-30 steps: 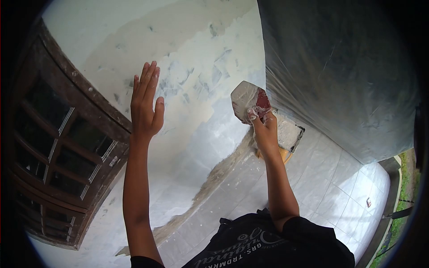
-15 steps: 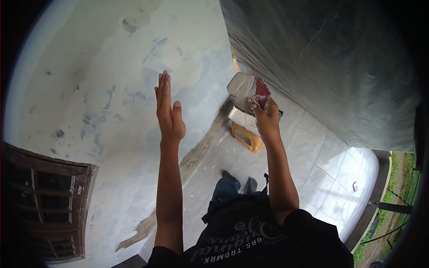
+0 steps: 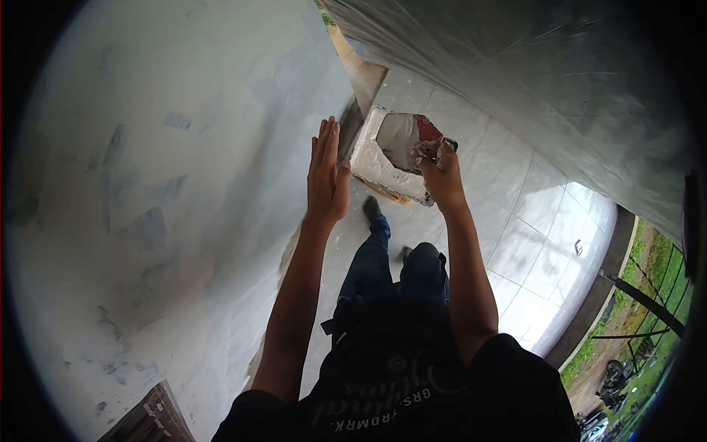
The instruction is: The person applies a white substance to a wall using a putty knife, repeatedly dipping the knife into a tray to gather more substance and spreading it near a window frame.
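Note:
My left hand (image 3: 326, 177) is raised beside the plastered wall (image 3: 169, 169), its fingers stretched upward and thumb apart, with nothing in it. In my right hand (image 3: 440, 171) is a putty scraper (image 3: 401, 140), a broad pale blade with angled corners and a dark red part near my fingers. White putty is smeared over the scraper and my fingertips. A dark end sticks out past my fingers. Behind the scraper in this view lies a white, putty-crusted slab or container (image 3: 368, 156), above a yellow plastic stool (image 3: 387, 191).
Grey tiled floor (image 3: 508, 199) runs under my feet. A translucent plastic sheet (image 3: 530, 81) hangs along the right. A brown wooden frame (image 3: 143, 420) shows at lower left. On the floor at right lies a small reddish object (image 3: 578, 248). Grass and a parked motorbike (image 3: 613, 377) are outside.
I have stepped forward, so the stool and the white slab appear nearer. The window has slid toward the lower left. My left hand sits further right in view; the right still holds the scraper.

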Demonstrator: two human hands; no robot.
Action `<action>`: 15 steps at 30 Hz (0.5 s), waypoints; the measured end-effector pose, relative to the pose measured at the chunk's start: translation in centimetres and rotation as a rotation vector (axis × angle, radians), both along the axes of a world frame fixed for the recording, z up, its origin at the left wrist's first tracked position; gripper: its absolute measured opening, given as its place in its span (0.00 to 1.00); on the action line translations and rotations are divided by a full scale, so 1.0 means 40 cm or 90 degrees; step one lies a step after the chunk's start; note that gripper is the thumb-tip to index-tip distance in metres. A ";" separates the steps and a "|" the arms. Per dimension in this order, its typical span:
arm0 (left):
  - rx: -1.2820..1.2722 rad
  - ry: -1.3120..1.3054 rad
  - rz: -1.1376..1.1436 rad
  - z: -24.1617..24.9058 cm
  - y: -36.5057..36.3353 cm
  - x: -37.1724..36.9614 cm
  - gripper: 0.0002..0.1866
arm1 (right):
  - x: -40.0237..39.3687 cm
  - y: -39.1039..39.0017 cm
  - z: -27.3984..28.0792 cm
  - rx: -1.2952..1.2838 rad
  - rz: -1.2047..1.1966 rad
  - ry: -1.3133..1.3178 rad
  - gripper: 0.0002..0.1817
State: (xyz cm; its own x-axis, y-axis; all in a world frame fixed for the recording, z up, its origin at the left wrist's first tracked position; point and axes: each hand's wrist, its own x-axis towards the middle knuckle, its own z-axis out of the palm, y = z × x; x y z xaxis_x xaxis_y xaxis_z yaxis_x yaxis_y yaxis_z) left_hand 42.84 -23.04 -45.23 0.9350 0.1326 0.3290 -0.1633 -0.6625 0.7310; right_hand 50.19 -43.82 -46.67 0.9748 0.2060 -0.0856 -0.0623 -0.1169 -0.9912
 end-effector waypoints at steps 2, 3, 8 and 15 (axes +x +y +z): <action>-0.006 0.032 -0.004 -0.066 0.005 0.032 0.33 | 0.039 0.002 -0.083 0.004 -0.009 0.021 0.17; -0.014 0.063 -0.010 -0.100 0.008 0.046 0.33 | 0.049 0.001 -0.126 0.012 -0.018 0.026 0.17; -0.052 0.172 -0.015 -0.281 0.006 0.081 0.34 | 0.062 -0.009 -0.361 -0.080 -0.038 0.132 0.13; -0.078 0.268 0.037 -0.532 -0.003 0.094 0.32 | 0.072 0.040 -0.671 -0.198 0.013 0.242 0.11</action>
State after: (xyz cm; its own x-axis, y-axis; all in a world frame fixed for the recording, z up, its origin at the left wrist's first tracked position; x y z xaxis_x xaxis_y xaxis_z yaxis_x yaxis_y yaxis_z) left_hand 46.61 -23.15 -66.51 0.9738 0.2035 -0.1011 0.2013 -0.5661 0.7994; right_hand 53.09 -42.22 -73.51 0.8591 0.1322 -0.4944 -0.4070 -0.4092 -0.8167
